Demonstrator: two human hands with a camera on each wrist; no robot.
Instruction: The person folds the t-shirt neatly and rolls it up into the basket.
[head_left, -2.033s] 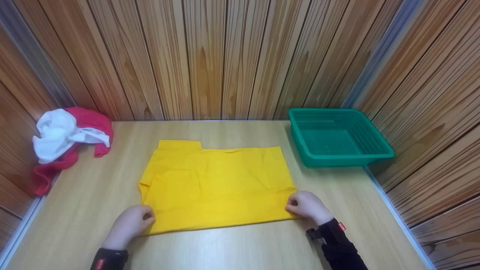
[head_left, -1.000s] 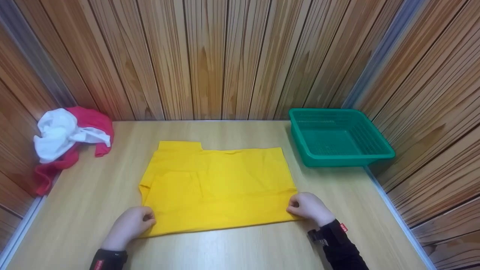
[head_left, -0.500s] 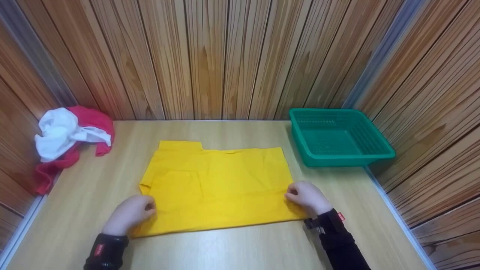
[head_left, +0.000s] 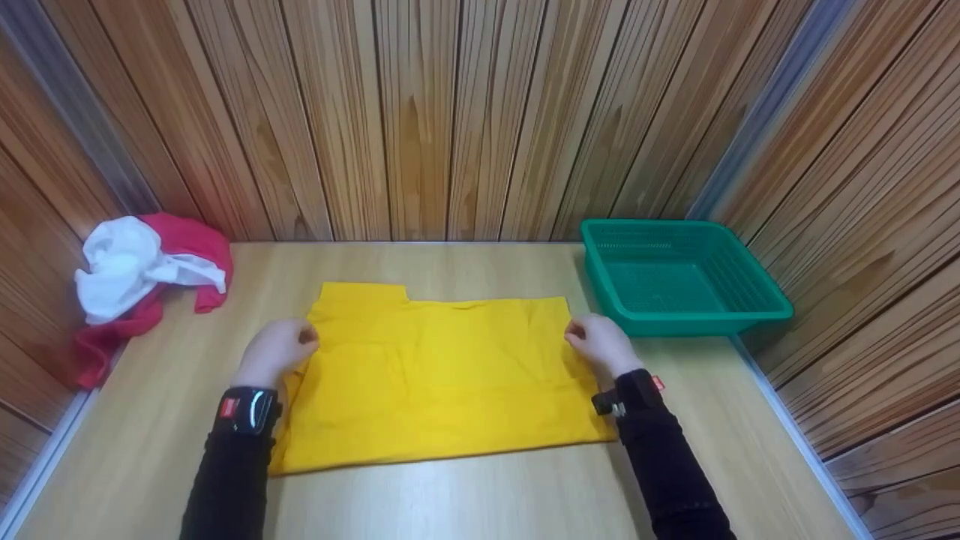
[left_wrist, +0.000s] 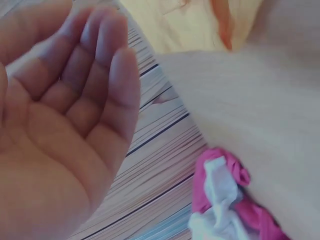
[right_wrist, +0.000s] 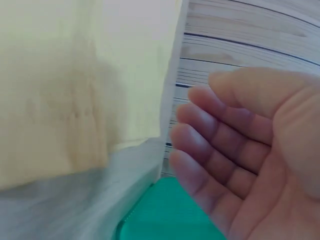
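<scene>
A folded yellow shirt [head_left: 457,375] lies flat on the table, with a stepped far edge. My left hand [head_left: 276,349] is over its left side, and the left wrist view shows loosely bent fingers [left_wrist: 97,65] with nothing in them. Above the shirt's right side is my right hand [head_left: 602,343]. Its fingers [right_wrist: 210,145] curve softly and hold nothing in the right wrist view. Both hands appear lifted off the cloth. Part of the shirt's left edge is hidden behind the left hand and wrist.
A green plastic basket [head_left: 686,324] stands at the back right, close to the right hand. At the back left a white cloth [head_left: 120,266] lies heaped on a red cloth [head_left: 191,240]. Wood-patterned walls [head_left: 480,120] enclose the table [head_left: 465,499] at the back and sides.
Both hands have left the shirt's near corners and moved away from the body, toward its far edge. The shirt stays in nearly the same place; basket and heaped cloths are unmoved.
</scene>
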